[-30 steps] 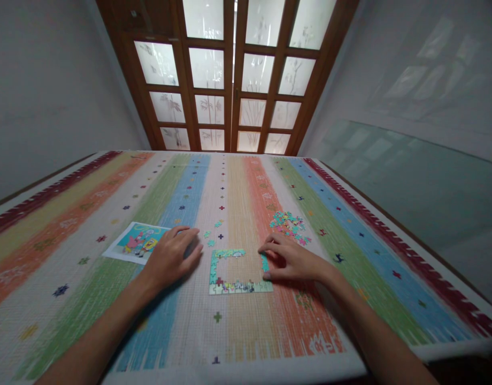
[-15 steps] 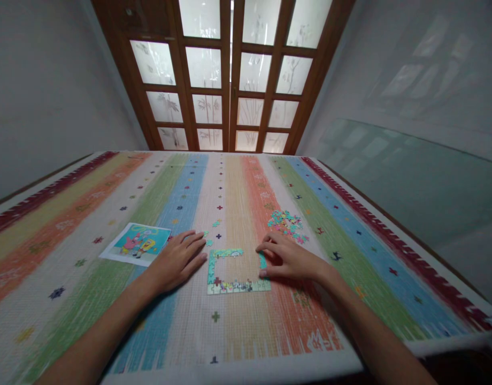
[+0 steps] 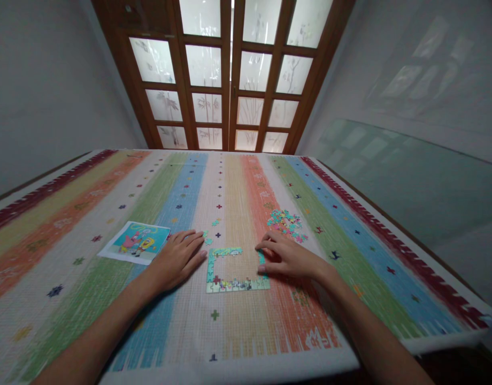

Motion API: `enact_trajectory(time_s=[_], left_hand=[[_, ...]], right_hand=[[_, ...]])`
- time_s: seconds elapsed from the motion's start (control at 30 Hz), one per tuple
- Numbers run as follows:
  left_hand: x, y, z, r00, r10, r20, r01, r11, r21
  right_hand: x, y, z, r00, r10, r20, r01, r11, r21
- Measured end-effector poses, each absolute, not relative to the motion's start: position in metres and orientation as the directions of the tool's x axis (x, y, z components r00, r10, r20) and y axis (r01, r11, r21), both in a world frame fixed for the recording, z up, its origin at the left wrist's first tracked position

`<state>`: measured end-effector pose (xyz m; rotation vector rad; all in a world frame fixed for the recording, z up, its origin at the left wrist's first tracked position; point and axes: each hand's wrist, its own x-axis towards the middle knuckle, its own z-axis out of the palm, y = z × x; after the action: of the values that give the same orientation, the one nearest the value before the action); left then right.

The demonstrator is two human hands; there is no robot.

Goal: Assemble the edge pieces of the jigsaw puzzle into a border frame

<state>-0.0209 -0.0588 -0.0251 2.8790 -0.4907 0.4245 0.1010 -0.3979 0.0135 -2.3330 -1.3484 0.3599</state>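
Note:
A partly joined jigsaw border [image 3: 238, 286] lies flat on the striped cloth, with its left side, bottom row and part of its top row in place. My right hand [image 3: 289, 256] is at the border's right side, thumb and fingers closed around a short strip of turquoise puzzle pieces [image 3: 262, 258]. The fingers partly cover that strip, so I cannot tell whether it joins the bottom row. My left hand [image 3: 178, 260] rests palm down, fingers stretched out, left of the border. Its fingertips are close to a few loose green puzzle pieces [image 3: 208, 241].
Beyond my right hand sits a heap of loose puzzle pieces [image 3: 285, 222]. A printed cartoon picture sheet [image 3: 129, 256] lies left of my left hand. The striped tablecloth [image 3: 233, 198] covers the table, whose far edge meets wooden glass-paned doors [image 3: 230, 107].
My right thumb has shifted slightly up and left along the turquoise strip, which sits a touch closer to the bottom row. My left hand stays where it was.

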Motion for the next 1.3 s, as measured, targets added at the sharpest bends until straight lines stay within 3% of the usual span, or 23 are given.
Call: enact_trajectory(time_s=[0.2,0.63,0.93,1.17,1.3], left_hand=[[-0.021,-0.06,-0.022,0.882,-0.305,0.359,-0.374,-0.917,0.139],[-0.017,-0.046,-0.03,0.89,-0.317,0.328,-0.367,-0.925,0.102],[-0.004,-0.051,-0.034,0.903,-0.328,0.277,-0.378,-0.913,0.152],[0.0,-0.054,-0.031,0.861,-0.272,0.429,-0.379,-0.907,0.184],[-0.002,-0.055,-0.025,0.858,-0.259,0.443,-0.375,-0.906,0.198]], right_hand=[[0.102,-0.398,0.013,0.483,0.876,-0.003,0.775,-0.428,-0.465],[0.098,-0.395,0.016,0.478,0.878,0.0,0.803,-0.437,-0.405],[0.097,-0.393,0.016,0.49,0.871,0.032,0.808,-0.44,-0.392],[0.097,-0.392,0.015,0.499,0.866,0.038,0.809,-0.451,-0.377],[0.096,-0.39,0.015,0.512,0.858,0.041,0.804,-0.462,-0.375]])
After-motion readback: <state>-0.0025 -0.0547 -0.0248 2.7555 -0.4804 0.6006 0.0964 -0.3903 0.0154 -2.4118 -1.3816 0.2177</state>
